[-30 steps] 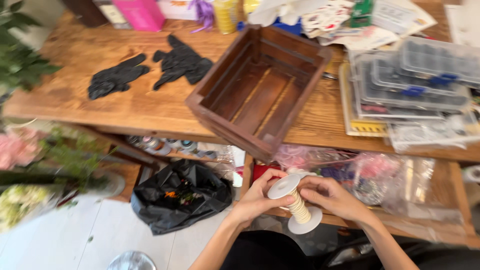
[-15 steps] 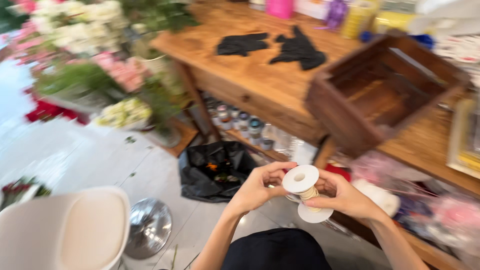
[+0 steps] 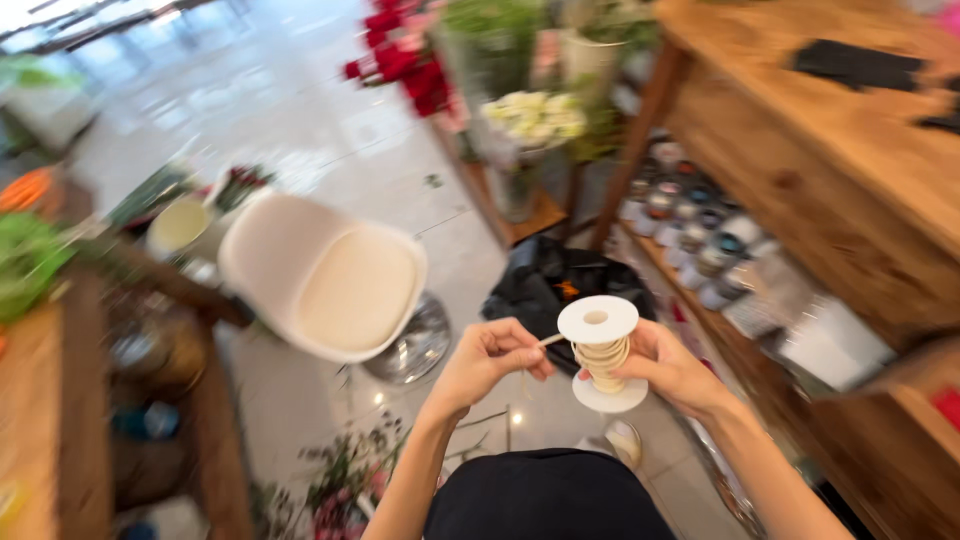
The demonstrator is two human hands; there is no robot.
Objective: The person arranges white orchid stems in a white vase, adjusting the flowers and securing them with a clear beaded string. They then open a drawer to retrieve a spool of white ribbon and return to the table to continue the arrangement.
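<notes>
A white spool (image 3: 600,352) wound with cream cord stands upright in my right hand (image 3: 672,368), which grips it from the right side. My left hand (image 3: 487,360) pinches the loose end of the cord just left of the spool, fingers closed on it. Both hands are held in front of my body, above the floor. The view is blurred.
A white swivel chair (image 3: 335,282) stands on the pale floor to the left. A black bag (image 3: 545,280) lies under the wooden table (image 3: 850,170) on the right, beside shelves of jars. Buckets of red and white flowers (image 3: 480,80) stand behind. Another wooden bench (image 3: 60,400) is at far left.
My view has swung left, away from the table and wooden crate, toward the floor and chair. My hands still hold the spool, with the left now pinching the cord end.
</notes>
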